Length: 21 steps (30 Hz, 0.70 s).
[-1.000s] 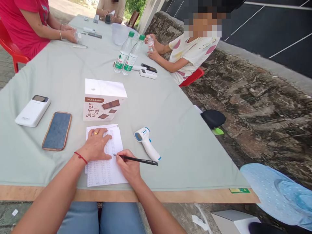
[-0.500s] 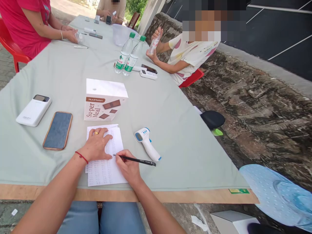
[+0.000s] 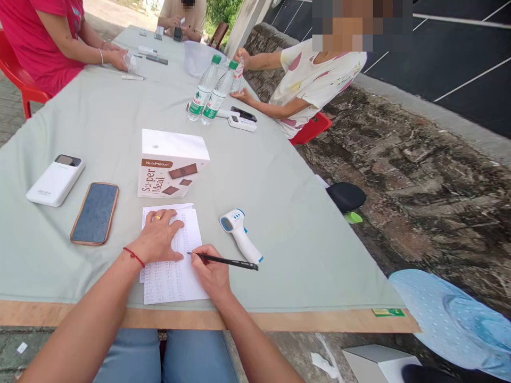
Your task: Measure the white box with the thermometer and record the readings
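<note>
White sheets of paper (image 3: 167, 284) with rows of small handwritten marks lie near the table's front edge. My left hand (image 3: 162, 236) rests flat on them, fingers spread. In my right hand (image 3: 211, 271) is a black pen (image 3: 231, 261), gripped near its tip, which meets the paper just right of my left thumb. A white and blue infrared thermometer (image 3: 241, 234) lies to the right of the pen. Behind the paper stands a white and brown "Super Meal" box (image 3: 173, 165). A phone (image 3: 95, 213) in an orange-edged case lies left of my left hand.
A white power bank (image 3: 56, 180) lies at the left. Two water bottles (image 3: 198, 98) with green caps stand farther back, near a translucent basin (image 3: 194, 56). People sit around the table; the person at the right (image 3: 315, 80) handles a bottle. The wooden table edge (image 3: 179, 320) runs before my lap.
My right hand and the pen have shifted slightly to the right; my left hand stays put. The person at the right has lowered a bottle to the table behind the green-capped ones.
</note>
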Each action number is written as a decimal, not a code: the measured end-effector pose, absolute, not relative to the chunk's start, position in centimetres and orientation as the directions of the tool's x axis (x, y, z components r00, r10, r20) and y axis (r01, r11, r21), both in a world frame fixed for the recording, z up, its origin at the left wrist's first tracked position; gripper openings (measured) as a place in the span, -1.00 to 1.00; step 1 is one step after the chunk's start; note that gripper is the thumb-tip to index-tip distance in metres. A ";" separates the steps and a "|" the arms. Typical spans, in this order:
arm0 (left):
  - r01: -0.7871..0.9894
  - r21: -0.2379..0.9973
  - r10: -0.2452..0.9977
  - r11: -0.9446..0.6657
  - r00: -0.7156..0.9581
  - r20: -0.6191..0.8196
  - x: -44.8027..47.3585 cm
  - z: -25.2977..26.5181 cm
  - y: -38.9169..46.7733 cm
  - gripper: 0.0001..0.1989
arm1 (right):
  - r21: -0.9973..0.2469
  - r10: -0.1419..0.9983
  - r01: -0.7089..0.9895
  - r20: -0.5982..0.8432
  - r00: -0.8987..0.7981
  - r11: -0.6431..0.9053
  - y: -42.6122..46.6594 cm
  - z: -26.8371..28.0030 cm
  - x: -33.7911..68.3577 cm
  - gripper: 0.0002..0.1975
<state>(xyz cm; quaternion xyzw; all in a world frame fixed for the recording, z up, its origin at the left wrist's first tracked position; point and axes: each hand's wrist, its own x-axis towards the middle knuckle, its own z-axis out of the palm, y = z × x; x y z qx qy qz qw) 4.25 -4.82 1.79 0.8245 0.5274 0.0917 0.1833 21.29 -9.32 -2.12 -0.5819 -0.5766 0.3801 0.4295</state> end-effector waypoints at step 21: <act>0.845 0.374 0.899 -0.381 0.433 -0.063 4.3 2.0 -4.9 -0.33 | -0.930 0.998 0.363 0.062 0.015 0.052 -9.3 -2.3 21.3 -0.90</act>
